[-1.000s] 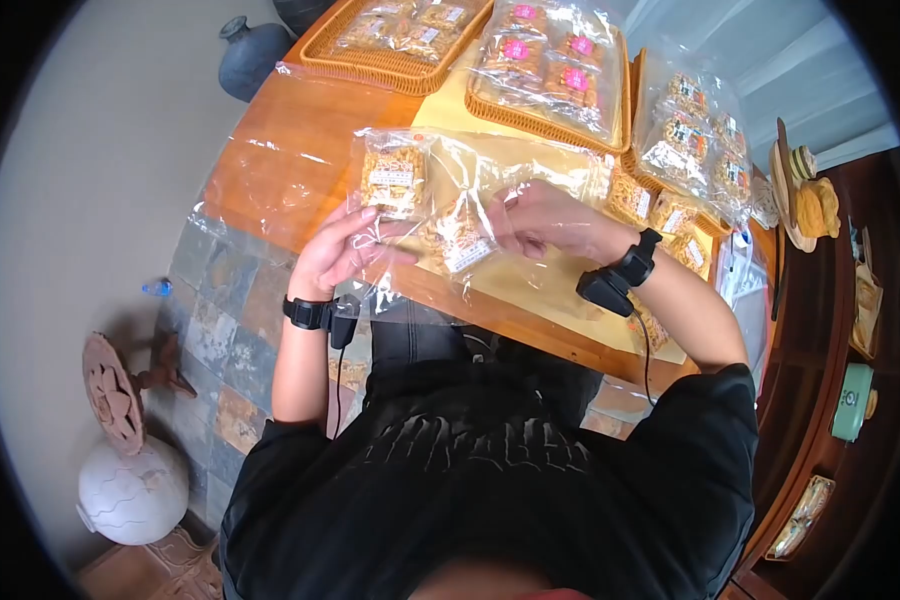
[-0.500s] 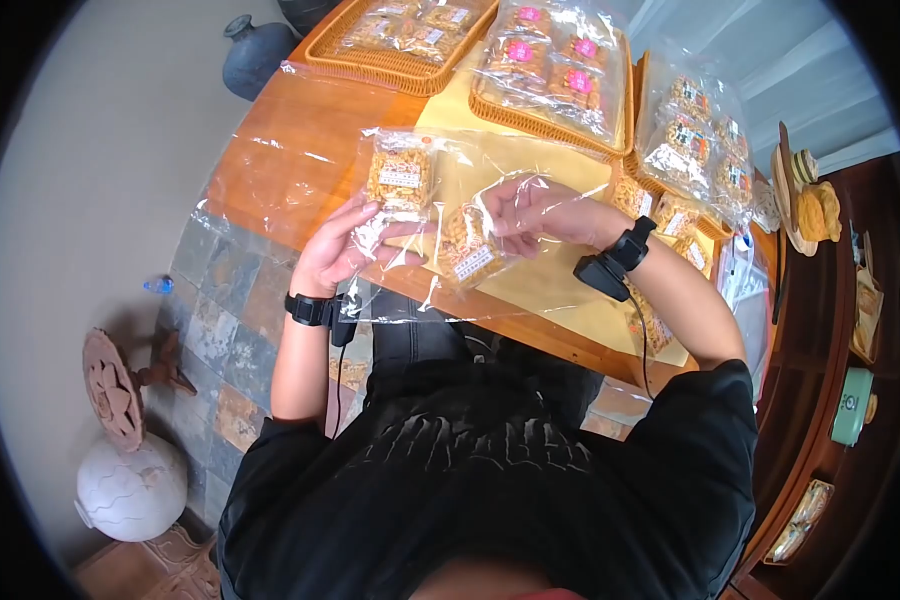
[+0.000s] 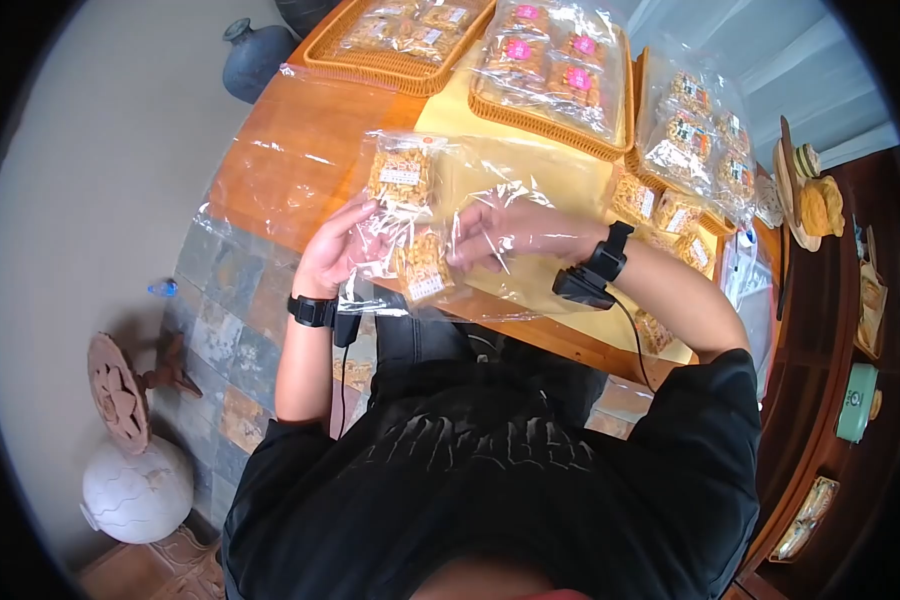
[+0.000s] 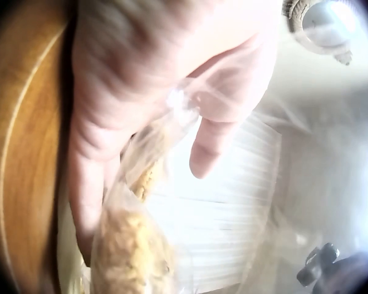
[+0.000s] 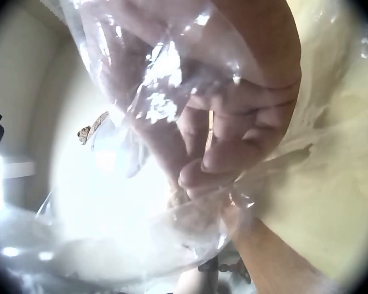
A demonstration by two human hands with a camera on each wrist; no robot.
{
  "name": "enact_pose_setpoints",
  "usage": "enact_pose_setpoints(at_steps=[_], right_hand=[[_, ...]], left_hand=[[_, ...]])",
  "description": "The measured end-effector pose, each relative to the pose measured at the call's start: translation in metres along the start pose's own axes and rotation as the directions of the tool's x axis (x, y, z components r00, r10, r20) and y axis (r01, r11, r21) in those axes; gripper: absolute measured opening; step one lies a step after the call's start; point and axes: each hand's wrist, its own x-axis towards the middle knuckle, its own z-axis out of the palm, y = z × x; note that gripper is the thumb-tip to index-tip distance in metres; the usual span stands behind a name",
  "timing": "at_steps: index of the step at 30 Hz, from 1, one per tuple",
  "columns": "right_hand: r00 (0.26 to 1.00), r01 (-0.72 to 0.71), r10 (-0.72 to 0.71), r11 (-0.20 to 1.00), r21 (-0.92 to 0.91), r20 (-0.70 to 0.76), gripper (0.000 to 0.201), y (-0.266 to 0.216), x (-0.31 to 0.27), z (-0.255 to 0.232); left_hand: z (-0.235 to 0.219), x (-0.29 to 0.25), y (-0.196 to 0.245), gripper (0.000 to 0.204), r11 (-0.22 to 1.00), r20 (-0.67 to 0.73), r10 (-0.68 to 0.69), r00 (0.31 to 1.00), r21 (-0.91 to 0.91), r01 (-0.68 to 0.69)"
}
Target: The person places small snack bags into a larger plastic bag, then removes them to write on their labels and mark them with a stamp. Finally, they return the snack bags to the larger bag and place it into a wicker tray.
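A large clear plastic bag [image 3: 500, 303] spreads between the hands over the table's front edge. My left hand [image 3: 332, 250] supports it from the left, fingers extended and thumb apart, with film in the gap between them. Near its fingertips lies a wrapped, white-labelled snack pack [image 3: 400, 182] of golden crispy pieces. My right hand [image 3: 515, 232] is under the film and pinches the edge of a second snack pack [image 3: 425, 268], held tilted just below the first. In the right wrist view, its curled fingers [image 5: 233, 147] show through the plastic.
Wicker baskets of bagged snacks line the back, including one basket [image 3: 555, 125] with pink-stickered packs. Several loose packs [image 3: 678, 214] lie to the right on yellow paper [image 3: 590, 325]. A blue-grey vase [image 3: 255, 62] stands beyond the table's left corner; a wooden shelf [image 3: 820, 330] rises at right.
My right hand has moved left, bringing the second snack pack close to my left hand; the pack now stands more upright. My left hand has barely moved.
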Motion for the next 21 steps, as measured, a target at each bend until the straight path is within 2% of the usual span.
enact_pose_setpoints(at_steps=[3, 4, 6, 10, 13, 15, 19, 21], right_hand=[[0.999, -0.005, 0.002, 0.999, 0.041, 0.052, 0.028, -0.002, 0.004, -0.005], [0.999, -0.005, 0.003, 0.999, 0.041, 0.051, 0.028, 0.002, 0.007, -0.006], [0.994, 0.109, -0.107, 0.99, 0.093, -0.026, 0.028, 0.015, 0.015, -0.006], [0.991, 0.131, -0.13, 0.991, 0.04, -0.027, 0.022, 0.002, 0.011, 0.003], [0.996, 0.084, -0.084, 0.996, 0.003, -0.005, 0.023, -0.003, 0.01, 0.011], [1.0, 0.023, -0.023, 0.997, -0.076, 0.001, 0.024, -0.005, 0.011, 0.016], [0.999, -0.009, 0.01, 1.0, -0.015, 0.034, 0.023, 0.005, 0.022, 0.017], [1.0, 0.021, -0.021, 0.976, -0.217, 0.006, 0.023, 0.002, 0.024, 0.02]], left_hand=[[0.031, -0.004, 0.004, 0.048, 1.0, 0.08, 0.02, 0.997, -0.012, -0.019], [0.028, -0.004, 0.003, 0.048, 1.0, 0.08, 0.019, 0.997, -0.012, -0.018], [0.015, -0.004, 0.003, 0.05, 0.998, 0.034, 0.017, 0.999, -0.061, -0.015], [0.009, -0.004, 0.002, 0.051, 0.998, 0.062, 0.016, 0.998, -0.065, -0.012], [0.021, -0.006, 0.002, 0.051, 0.998, 0.015, 0.053, 0.999, 0.018, -0.053], [0.02, -0.005, 0.004, 0.051, 1.0, 0.071, 0.019, 0.997, 0.02, -0.02], [0.026, -0.006, 0.004, 0.051, 1.0, 0.087, 0.012, 0.996, 0.017, -0.014], [0.026, -0.008, 0.005, 0.051, 0.998, 0.044, 0.028, 0.999, 0.048, -0.03]])
